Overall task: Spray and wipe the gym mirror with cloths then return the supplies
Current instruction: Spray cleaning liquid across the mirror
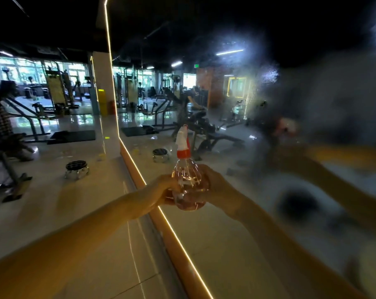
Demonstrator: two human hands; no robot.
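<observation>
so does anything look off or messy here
Only the mirror: its right part is filmed with spray droplets that blur the reflection, unwiped. The spray bottle is upright, held by the left hand and right hand.

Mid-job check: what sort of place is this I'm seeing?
A gym, most likely: weight machines stand on the glossy floor, and a wall mirror, misted with spray, reflects a bench. The left hand and right hand hold a spray bottle.
</observation>
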